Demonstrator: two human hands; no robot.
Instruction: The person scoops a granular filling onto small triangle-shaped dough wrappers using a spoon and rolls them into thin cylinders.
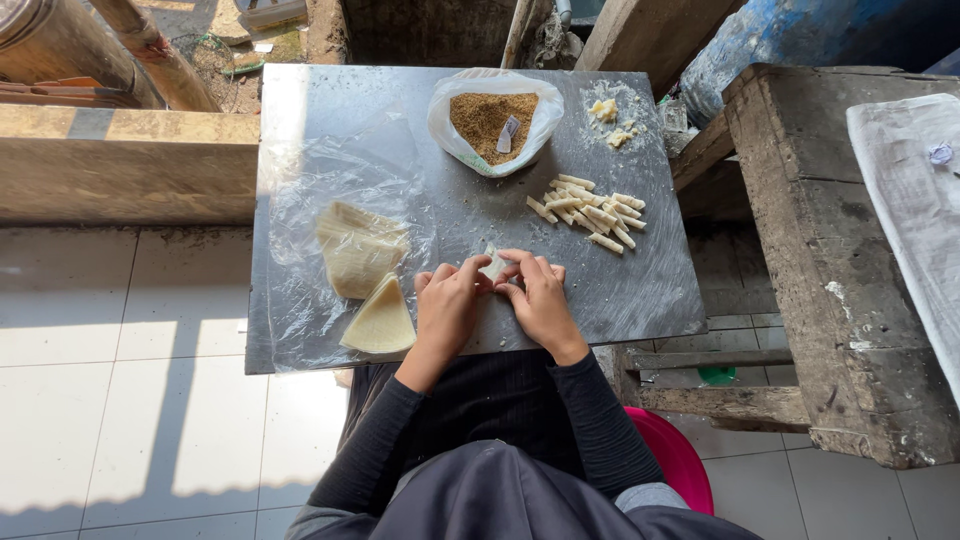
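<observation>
At the near edge of the grey metal surface (pixel 640 290), both hands meet over one small pale folded wrapper piece (pixel 494 265). Left hand (pixel 446 308): grip pinched on the piece's left side, thumb and forefinger closed on it. Right hand (pixel 541 300): fingertips (pixel 517 258) clamped on its right side. Piece sits between the two hands, touching or just above the surface; cannot tell which.

Left of the hands: stack of pale yellow triangular wrapper sheets (pixel 362 260) lying on a clear plastic film (pixel 300 190), plus one separate triangular sheet (pixel 381 322) nearest the left wrist.

Beyond the right hand: pile of thin cream-coloured rolled sticks (pixel 590 210), loosely heaped, apart from the hands.

Far edge, centre: open clear plastic bag of brown crumbly filling (pixel 490 120), small pale scoop-like item inside. Right of the bag: pale crumbs and scraps (pixel 612 122).

Right of the surface: weathered wooden bench (pixel 820 260) with a white cloth (pixel 910 200) on it. Red plastic stool (pixel 675 455) under the person.
</observation>
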